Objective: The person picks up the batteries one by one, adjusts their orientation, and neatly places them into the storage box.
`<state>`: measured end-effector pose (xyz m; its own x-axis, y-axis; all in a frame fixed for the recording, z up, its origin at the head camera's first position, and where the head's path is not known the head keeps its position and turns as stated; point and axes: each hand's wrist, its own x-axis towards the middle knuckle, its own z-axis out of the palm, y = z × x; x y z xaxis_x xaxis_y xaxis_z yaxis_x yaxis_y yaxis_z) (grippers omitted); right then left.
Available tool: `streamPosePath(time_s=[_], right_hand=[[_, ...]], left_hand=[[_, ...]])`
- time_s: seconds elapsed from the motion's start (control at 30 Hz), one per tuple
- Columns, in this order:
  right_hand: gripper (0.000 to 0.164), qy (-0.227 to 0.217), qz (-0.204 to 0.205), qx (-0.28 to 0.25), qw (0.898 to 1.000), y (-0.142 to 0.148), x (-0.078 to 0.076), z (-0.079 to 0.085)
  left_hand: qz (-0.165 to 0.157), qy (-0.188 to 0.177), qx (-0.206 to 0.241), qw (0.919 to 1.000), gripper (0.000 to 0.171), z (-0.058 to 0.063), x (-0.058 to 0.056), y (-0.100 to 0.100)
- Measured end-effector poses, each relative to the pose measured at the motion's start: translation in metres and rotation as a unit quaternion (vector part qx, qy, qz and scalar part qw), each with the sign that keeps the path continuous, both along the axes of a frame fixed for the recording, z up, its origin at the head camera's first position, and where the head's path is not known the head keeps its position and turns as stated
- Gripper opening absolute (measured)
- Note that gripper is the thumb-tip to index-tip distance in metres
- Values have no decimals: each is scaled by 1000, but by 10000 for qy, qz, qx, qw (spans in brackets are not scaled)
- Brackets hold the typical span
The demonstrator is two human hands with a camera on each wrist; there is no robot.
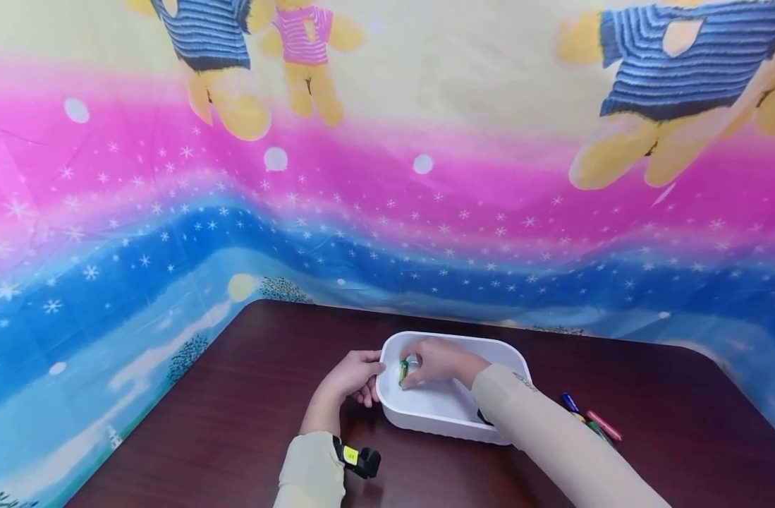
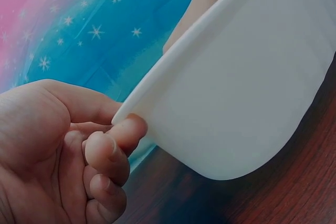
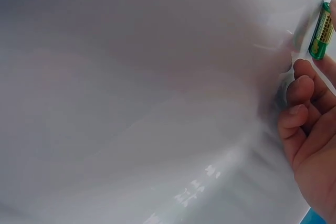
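A white plastic tub with rounded corners stands on the table. My left hand pinches its left rim between thumb and fingers; in the left wrist view the hand has the lip of the tub in that grip. Inside the tub, at its left end, my right hand holds a green and gold battery between thumb and index finger. In the right wrist view the battery is held at its two ends, close to the glossy inner wall, with the other fingers of the right hand loosely curled.
Several small coloured sticks, among them a blue one and a red one, lie on the dark wooden table right of the tub, near my right sleeve. A printed cloth hangs behind the table.
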<state>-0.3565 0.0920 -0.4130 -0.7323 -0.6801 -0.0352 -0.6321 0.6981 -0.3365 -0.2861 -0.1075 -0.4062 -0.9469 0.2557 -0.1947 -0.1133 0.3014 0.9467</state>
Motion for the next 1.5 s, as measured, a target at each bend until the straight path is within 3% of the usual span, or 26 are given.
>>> streamPosePath(time_s=[0.37, 0.53, 0.77, 0.9, 1.03, 1.2, 1.37, 1.43, 1.5], right_hand=[[54, -417, -81, 23, 9991, -1, -1, 4], [56, -664, -236, 124, 9974, -1, 0, 14], [51, -1332, -666, -37, 9888, 18, 4, 58], [46, -1386, -779, -391, 9865, 41, 13, 88], [44, -1282, -952, -712, 9846, 79, 23, 105], [43, -1184, -1303, -899, 9803, 139, 32, 98], [36, -936, -1283, -801, 9840, 198, 46, 79], [37, -1023, -1177, -787, 9846, 221, 54, 70], [44, -1394, -1137, -803, 9804, 242, 63, 62]], left_hand=[[0, 37, -29, 10000, 46, 0, 0, -2], [-21, 14, 8, 10000, 46, -1, 0, -1], [-106, 0, 10, 9999, 46, 1, -1, 2], [-112, -13, 23, 9999, 46, 0, -1, -1], [-182, -53, 26, 9998, 47, -1, 1, -6], [-234, -99, 13, 9997, 47, -2, 5, -9], [-255, -14, 20, 9997, 47, -1, 6, -9], [-284, 4, 19, 9996, 47, -1, 7, -8], [-339, -22, -4, 9994, 48, 0, 8, -6]])
